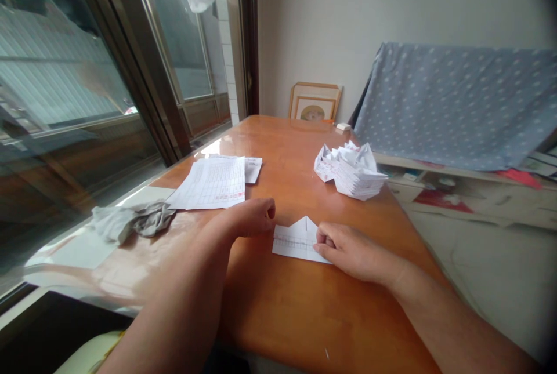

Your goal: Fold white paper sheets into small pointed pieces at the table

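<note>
A folded sheet of printed paper [290, 240] lies on the table in front of me, with a pointed peak at its upper edge and a dark line below the tip. My right hand [346, 246] is closed at the paper's right edge, thumb and curled fingers pressed on it and covering that corner. Just past the upper left corner of the paper, my left hand [257, 215] is loosely curled, with a gap showing inside the bent fingers and nothing visible in it. Its lower fingers are partly hidden.
Printed sheets [213, 182] lie to the left, beside a crumpled grey cloth [152, 218]. A bundle of folded paper pieces [352, 171] stands on the right of the wooden table [287, 142]. Beyond are a small white box [343, 127], leaning frames [315, 91] and a cloth-covered object [456, 107].
</note>
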`<state>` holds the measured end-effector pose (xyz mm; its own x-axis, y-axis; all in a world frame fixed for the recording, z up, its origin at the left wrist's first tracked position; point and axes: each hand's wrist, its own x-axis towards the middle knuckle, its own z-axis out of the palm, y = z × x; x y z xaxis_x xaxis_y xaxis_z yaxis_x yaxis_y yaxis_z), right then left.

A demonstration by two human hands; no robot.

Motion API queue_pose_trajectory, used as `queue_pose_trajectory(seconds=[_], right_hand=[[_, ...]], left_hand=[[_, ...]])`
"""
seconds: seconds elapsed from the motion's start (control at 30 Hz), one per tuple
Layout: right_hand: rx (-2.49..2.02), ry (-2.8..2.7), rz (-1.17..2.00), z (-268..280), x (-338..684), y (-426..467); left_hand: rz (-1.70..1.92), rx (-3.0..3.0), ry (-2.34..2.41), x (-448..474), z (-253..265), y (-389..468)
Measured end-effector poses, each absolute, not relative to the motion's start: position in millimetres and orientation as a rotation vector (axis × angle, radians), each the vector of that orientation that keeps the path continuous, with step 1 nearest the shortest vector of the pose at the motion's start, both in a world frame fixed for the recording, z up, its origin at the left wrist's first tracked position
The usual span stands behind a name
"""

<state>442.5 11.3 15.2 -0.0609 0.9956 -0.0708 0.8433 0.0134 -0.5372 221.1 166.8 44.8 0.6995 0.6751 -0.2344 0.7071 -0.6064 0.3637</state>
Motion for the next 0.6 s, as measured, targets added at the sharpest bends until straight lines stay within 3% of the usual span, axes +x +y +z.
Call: queue_pose_trajectory(seconds=[0.3,0.6], right_hand=[[-1.900,-1.949,0.652,17.7,441.4,9.7],[-1.875,-1.953,0.637,16.7,442.6,8.9]], left_hand=[[-0.170,2.409,1.014,225.8,41.4,163.2],[-0.007,2.415,0.983,226.1,39.7,164.8]])
